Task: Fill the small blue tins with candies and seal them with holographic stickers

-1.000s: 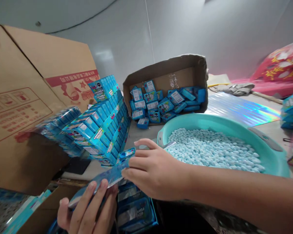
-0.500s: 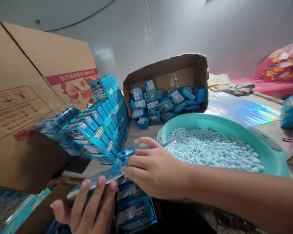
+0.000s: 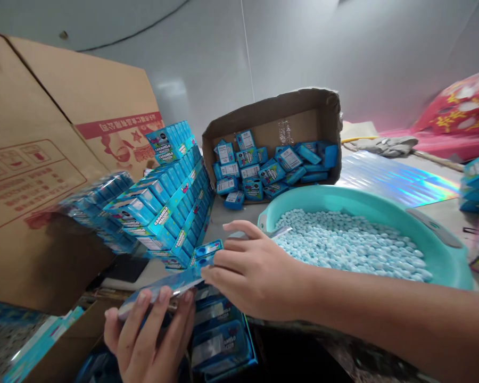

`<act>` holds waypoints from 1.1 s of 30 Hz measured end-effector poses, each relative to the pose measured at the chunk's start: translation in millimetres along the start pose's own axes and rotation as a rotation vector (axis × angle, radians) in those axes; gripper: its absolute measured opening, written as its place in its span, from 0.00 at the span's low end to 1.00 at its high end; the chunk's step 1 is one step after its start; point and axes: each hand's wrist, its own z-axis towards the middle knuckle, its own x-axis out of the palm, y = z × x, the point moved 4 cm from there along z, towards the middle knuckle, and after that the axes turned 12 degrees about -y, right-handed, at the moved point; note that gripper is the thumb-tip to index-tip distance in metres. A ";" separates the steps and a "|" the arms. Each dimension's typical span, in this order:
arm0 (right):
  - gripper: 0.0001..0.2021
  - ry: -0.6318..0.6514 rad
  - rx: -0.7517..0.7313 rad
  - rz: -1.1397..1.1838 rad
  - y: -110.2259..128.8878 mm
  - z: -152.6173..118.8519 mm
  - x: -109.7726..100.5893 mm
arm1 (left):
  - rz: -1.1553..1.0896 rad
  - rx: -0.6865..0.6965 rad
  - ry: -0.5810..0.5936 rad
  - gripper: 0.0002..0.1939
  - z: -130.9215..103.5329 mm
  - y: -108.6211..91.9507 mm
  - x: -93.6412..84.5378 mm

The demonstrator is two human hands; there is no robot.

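A clear, shiny plastic piece (image 3: 159, 291) lies slanted between my hands. My left hand (image 3: 154, 330), at the lower left, has its fingers bent over the near side of it. My right hand (image 3: 255, 266) pinches its far end, with the fingers curled. Under my right fingers shows a small blue box (image 3: 207, 248). A clear strip (image 3: 281, 232) sticks out past my right hand over the teal basin (image 3: 327, 197) of pale blue candies (image 3: 351, 244). Below my hands is a tray of wrapped blue boxes (image 3: 223, 346).
Stacked blue display boxes (image 3: 163, 213) stand left of centre, beside a large cardboard carton (image 3: 32, 159). An open cardboard box (image 3: 315, 101) behind holds many small blue boxes (image 3: 271, 173). A shiny sheet (image 3: 395, 178) lies at the right, near a red bag (image 3: 459, 106).
My left hand has moved right and its fingers have drawn closer around the plastic piece. My right hand has shifted slightly, and more of the clear strip shows beyond it.
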 end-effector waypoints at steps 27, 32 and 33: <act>0.09 0.011 0.042 -0.057 -4.7 3.9 -2.9 | 0.123 0.057 0.011 0.27 18.2 6.0 3.3; 0.09 0.001 0.068 -0.049 -5.9 4.7 -3.5 | 0.112 0.064 0.005 0.26 0.1 3.9 7.6; 0.08 -0.004 0.074 -0.047 -6.3 5.0 -3.9 | 0.109 0.065 0.006 0.26 -1.0 3.3 8.4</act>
